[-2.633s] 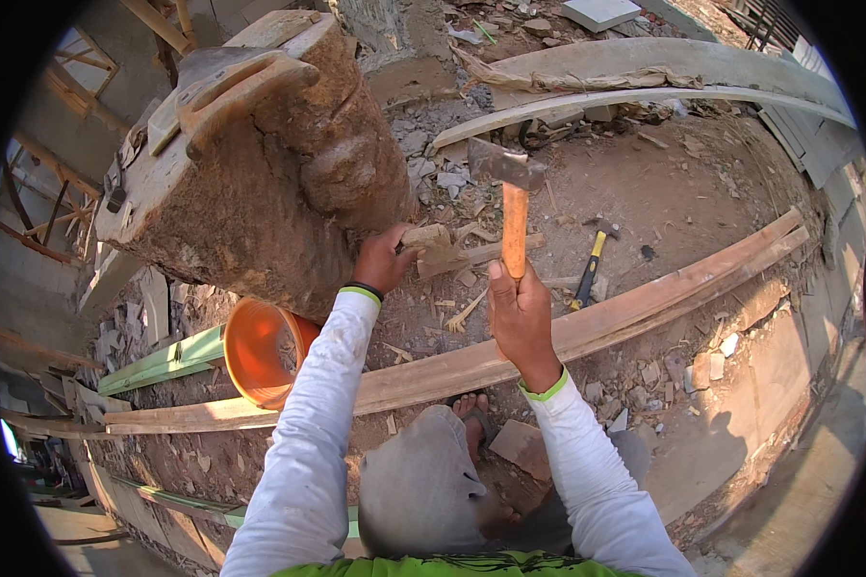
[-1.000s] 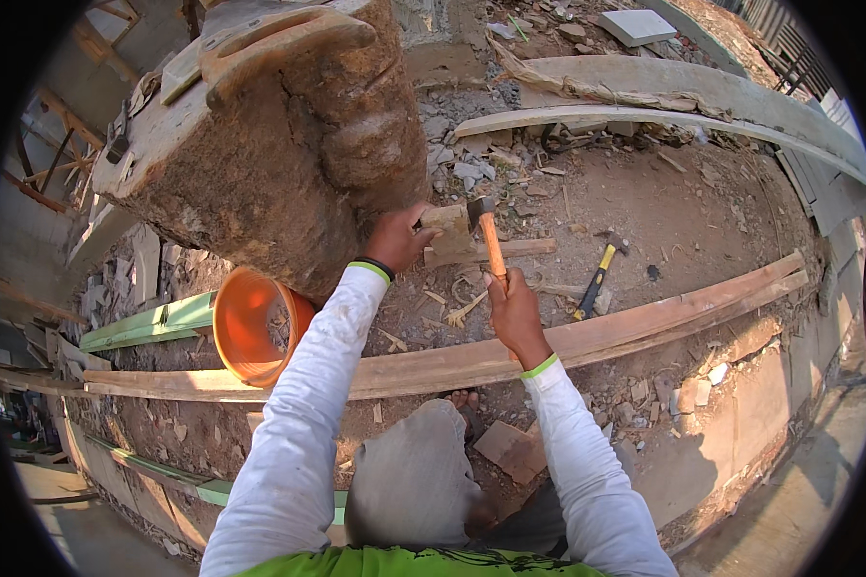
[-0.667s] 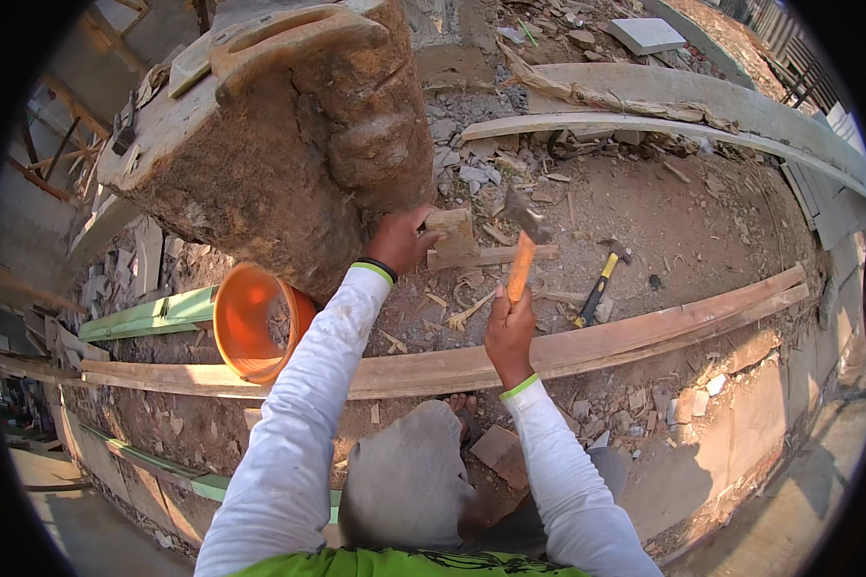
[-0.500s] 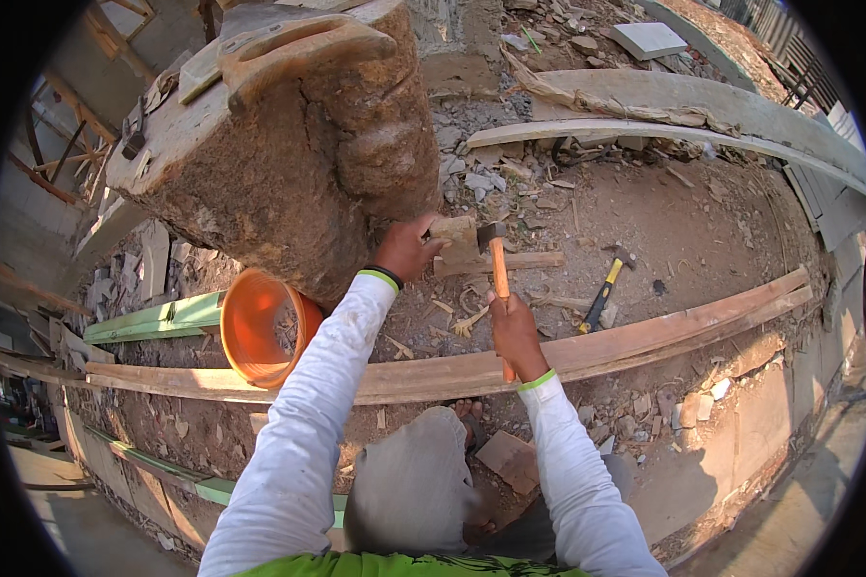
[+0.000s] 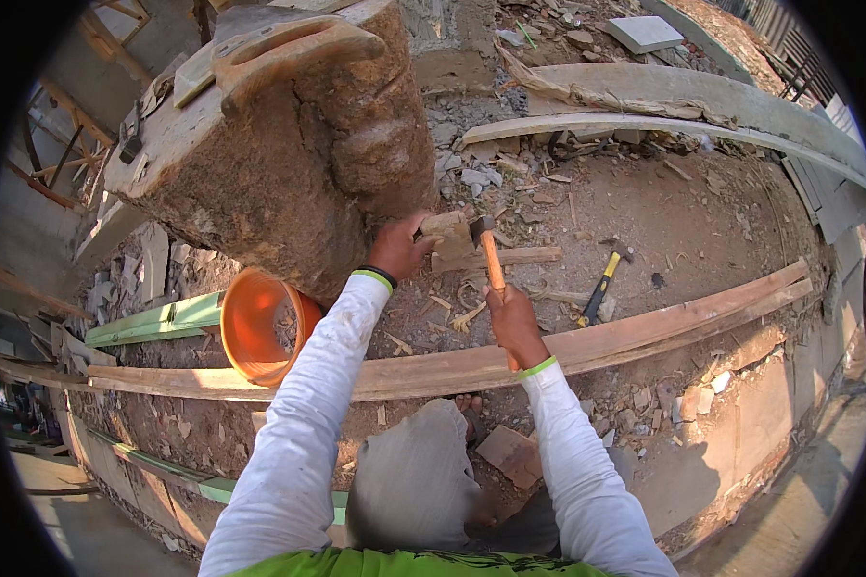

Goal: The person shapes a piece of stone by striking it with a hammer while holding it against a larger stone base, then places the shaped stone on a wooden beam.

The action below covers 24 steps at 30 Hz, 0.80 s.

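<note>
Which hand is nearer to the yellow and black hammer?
Right. The right hand is left of the yellow hammer; the left hand is farther left, holding the wooden block.

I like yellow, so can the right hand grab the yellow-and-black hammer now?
Probably not now: the right hand is gripping the orange-handled hammer. Otherwise the way looks free: the yellow-and-black hammer lies nearby with nothing on top.

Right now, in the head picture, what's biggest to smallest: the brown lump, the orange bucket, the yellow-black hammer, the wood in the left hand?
1. Brown lump
2. Orange bucket
Smallest: yellow-black hammer and held wood, unranked; the hammer looks longer, the wood wider.
</note>
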Motion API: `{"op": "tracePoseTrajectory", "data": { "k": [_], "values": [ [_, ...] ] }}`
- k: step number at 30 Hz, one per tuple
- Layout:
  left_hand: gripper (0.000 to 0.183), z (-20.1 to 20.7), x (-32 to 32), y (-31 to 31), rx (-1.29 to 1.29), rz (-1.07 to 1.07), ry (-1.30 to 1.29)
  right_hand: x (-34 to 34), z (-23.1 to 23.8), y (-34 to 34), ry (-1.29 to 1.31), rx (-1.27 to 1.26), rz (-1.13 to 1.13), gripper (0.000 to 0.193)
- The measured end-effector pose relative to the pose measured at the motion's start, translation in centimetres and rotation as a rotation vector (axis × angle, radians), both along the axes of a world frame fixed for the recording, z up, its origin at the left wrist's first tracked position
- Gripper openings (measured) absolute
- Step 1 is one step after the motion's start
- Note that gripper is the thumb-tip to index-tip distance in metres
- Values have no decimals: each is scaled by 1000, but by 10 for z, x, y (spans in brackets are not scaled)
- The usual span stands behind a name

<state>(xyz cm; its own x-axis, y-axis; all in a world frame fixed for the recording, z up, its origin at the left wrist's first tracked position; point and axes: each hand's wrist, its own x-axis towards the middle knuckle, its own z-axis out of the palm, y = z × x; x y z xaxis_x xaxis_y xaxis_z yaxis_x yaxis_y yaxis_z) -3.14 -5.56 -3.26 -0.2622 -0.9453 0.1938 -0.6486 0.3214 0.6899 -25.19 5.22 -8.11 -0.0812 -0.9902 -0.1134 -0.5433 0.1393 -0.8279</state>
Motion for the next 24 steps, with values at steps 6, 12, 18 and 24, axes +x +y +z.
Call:
{"op": "tracePoseTrajectory", "data": {
  "k": [6, 12, 18, 24],
  "values": [
    [34, 13, -14, -4, -45, -45, 8, 3, 111, 15, -713, -273, -116, 33],
    [36, 14, -26, -11, -92, -88, 50, -3, 16, 1, -146, -432, -163, 29],
    [39, 14, -15, -18, 8, 21, 28, -15, 18, -18, -640, 432, -30, 32],
    [38, 13, -30, -18, -60, -79, 56, -56, 21, -24, -634, 333, -55, 31]
  ]
}}
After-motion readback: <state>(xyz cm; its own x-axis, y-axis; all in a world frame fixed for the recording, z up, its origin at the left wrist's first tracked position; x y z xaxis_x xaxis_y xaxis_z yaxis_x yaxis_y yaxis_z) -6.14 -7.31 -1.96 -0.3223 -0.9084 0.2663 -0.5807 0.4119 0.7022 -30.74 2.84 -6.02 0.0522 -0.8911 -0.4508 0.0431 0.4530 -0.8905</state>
